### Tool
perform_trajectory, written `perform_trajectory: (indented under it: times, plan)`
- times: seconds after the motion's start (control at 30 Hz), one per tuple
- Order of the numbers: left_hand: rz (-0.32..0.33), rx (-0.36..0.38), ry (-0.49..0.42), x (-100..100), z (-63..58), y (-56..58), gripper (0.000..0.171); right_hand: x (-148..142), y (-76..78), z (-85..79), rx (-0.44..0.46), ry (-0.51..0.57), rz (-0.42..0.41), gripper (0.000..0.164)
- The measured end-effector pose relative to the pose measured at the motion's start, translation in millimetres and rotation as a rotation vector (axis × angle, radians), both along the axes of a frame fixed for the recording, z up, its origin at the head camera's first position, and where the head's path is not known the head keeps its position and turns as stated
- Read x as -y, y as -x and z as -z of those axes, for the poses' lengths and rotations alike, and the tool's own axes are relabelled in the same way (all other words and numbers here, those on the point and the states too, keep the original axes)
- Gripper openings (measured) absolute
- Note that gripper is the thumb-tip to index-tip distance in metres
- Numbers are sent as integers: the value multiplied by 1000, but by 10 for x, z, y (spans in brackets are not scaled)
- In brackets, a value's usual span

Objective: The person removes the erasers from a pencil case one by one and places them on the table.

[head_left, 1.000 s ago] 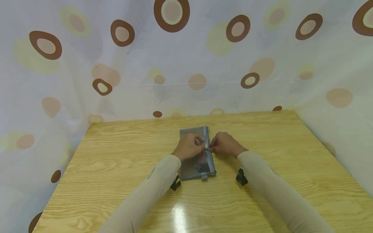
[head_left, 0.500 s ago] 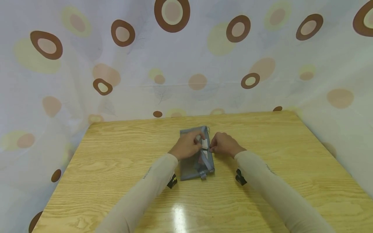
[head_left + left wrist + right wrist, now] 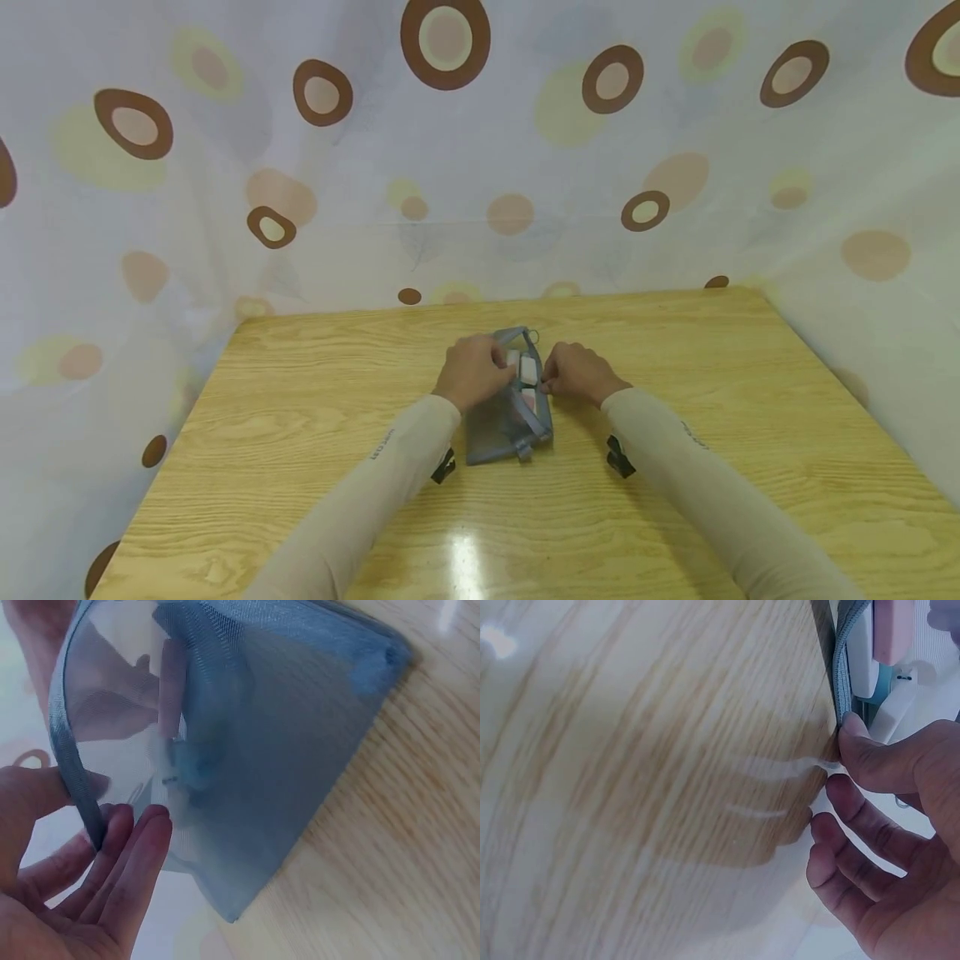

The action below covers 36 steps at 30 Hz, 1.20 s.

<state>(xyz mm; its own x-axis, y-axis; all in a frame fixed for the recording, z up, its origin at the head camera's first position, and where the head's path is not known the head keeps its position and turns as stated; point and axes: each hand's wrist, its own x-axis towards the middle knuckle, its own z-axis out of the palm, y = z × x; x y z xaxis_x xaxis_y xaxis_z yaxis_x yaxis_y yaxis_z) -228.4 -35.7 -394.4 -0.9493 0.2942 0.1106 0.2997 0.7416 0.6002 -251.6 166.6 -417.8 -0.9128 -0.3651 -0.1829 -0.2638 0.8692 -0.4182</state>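
Observation:
A grey-blue mesh zip pouch point(image 3: 491, 433) lies on the wooden table, its mouth spread apart on the right side. My left hand point(image 3: 472, 371) pinches one zipper edge of that mouth between thumb and fingers and draws it up to the left. On the opposite side, my right hand point(image 3: 580, 371) pinches the other zipper edge point(image 3: 841, 682), close to the tabletop. Inside the pouch show a white block point(image 3: 528, 371), a pink block point(image 3: 892, 630) and a teal piece point(image 3: 883, 682). In the left wrist view these contents appear dimly through the mesh point(image 3: 262, 765).
The wooden table point(image 3: 337, 375) runs back to a hanging white cloth point(image 3: 450, 183) printed with brown and yellow ovals. A small ring point(image 3: 534, 337) sits at the pouch's far corner and a fabric tab point(image 3: 523, 452) at its near end.
My left hand has pulled its zipper edge up and left, so the pouch's mouth has widened and the blocks inside have come into sight. The right hand has stayed almost in place.

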Motion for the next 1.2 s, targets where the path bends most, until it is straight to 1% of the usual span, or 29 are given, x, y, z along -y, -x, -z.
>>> perform_trajectory:
  times: [0.1, 0.2, 0.33, 0.4, 0.47, 0.57, 0.67, 0.73, 0.83, 0.93, 1.07, 1.13, 1.2]
  plan:
    - [33, 19, -11, 56, -12, 9, 12, -2, -2, 3, -10, 1, -1, 5]
    - [88, 90, -39, 131, -28, 17, 9, -3, -1, 17, -23, 1, 2, 5]
    - [166, 187, -61, 218, -30, 24, 27, -14, -5, 30, -48, -9, 0, 5]
    - [206, 211, -61, 245, -28, 25, 35, -26, -9, 32, -71, -15, -3, 5]
    - [231, 221, -54, 263, -21, 23, 39, -35, -15, 31, -88, -17, -2, 5]
    - [236, 228, -60, 286, -16, 6, 41, -39, -24, 33, -106, -4, -3, 5]
    - [222, 222, -57, 313, -13, -8, 45, -25, -35, 32, -104, 5, -9, 7]
    - [212, 215, -50, 337, -12, -8, 51, -9, -42, 26, -100, 6, -10, 9]
    - [211, 213, -34, 373, -3, 7, 64, 14, -48, 9, -93, -1, -3, 10]
    - [232, 248, -37, 401, 14, 21, 73, 31, -50, 3, -88, -12, 8, 9]
    - [275, 312, -49, 417, 54, 30, 74, 36, -51, 5, -81, -20, 20, 10]
    - [278, 332, -67, 423, 71, 27, 73, 34, -49, 8, -79, -20, 23, 11]
    - [261, 339, -93, 438, 79, 19, 75, 32, -47, 12, -78, -15, 24, 11]
